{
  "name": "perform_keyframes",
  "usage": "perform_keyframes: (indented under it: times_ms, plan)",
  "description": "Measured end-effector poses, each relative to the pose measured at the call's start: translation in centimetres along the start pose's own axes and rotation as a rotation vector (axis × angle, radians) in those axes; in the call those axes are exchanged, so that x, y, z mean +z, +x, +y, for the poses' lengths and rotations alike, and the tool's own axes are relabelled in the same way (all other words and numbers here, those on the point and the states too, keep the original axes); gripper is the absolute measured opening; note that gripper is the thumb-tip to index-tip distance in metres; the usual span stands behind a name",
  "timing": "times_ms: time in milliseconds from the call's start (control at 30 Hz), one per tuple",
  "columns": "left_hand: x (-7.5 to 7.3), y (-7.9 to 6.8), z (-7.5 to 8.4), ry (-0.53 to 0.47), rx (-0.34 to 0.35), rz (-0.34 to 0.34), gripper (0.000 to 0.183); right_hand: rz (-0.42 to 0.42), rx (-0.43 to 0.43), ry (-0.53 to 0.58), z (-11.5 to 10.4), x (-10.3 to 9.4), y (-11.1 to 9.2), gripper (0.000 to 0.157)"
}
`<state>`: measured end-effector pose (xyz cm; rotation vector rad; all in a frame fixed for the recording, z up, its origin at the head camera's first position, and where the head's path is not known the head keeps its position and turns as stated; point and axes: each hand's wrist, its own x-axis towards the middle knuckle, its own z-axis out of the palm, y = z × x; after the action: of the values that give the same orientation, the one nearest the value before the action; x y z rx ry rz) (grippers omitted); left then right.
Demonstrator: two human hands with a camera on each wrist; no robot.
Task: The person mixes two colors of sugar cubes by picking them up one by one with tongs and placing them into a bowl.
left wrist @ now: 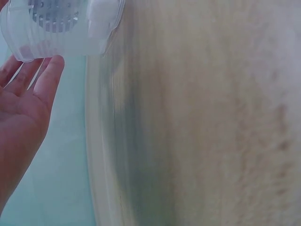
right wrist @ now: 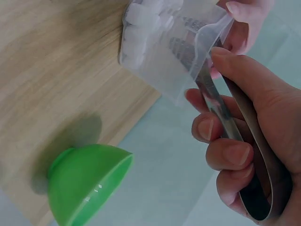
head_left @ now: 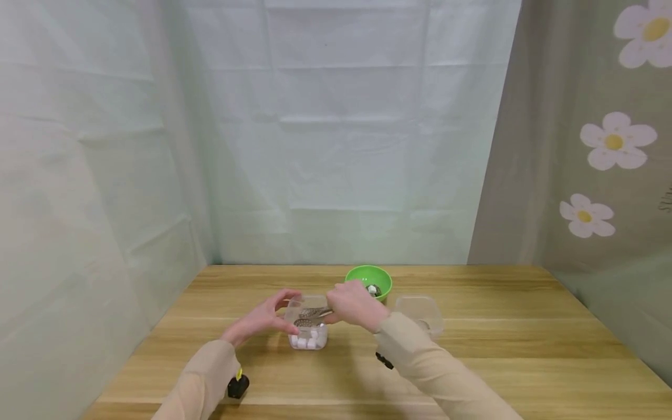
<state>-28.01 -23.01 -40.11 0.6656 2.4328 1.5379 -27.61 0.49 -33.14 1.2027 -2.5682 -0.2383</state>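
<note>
My left hand (head_left: pixel 262 319) grips a clear plastic container (head_left: pixel 314 301) from its left side, thumb at the front and fingers behind. White cubes (head_left: pixel 307 343) lie in the bottom of the container, which looks tilted in the right wrist view. In my right hand (head_left: pixel 356 303) are metal tongs (right wrist: pixel 256 122), held by their arms. Their perforated ends (head_left: pixel 310 318) reach into the container above the cubes, apart from each other. Whether they touch a cube I cannot tell. Just behind my right hand stands a green bowl (head_left: pixel 369 272) with a white piece and something dark inside.
A second clear plastic container (head_left: pixel 420 306) stands to the right, partly hidden by my right sleeve. The wooden table (head_left: pixel 499 350) ends at a pale curtain (head_left: pixel 341 146) behind, with more curtains on both sides.
</note>
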Motion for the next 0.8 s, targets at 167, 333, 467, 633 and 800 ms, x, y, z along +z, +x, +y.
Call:
perform_keyframes:
  times_ms: [167,333,467,633,800]
  plan:
    - [0.0,0.0,-0.2,0.007,0.006,0.006,0.074,-0.003,-0.021,-0.09,-0.5,-0.3,0.6,0.039]
    - [0.2,-0.5,1.4,-0.005,0.004,-0.012,0.073,-0.046,-0.024,-0.161,-1.1,-0.3,1.2,0.038]
    - [0.2,-0.5,1.4,-0.01,0.004,-0.014,0.073,-0.059,-0.014,-0.195,-1.4,-0.2,1.5,0.037]
    - [-0.1,0.0,0.0,0.0,0.009,-0.009,0.076,-0.048,-0.021,-0.217,-1.6,-0.1,1.8,0.036]
    - [0.0,0.0,0.0,-0.007,0.007,-0.013,0.077,-0.007,-0.047,-0.215,-1.4,0.0,1.6,0.035]
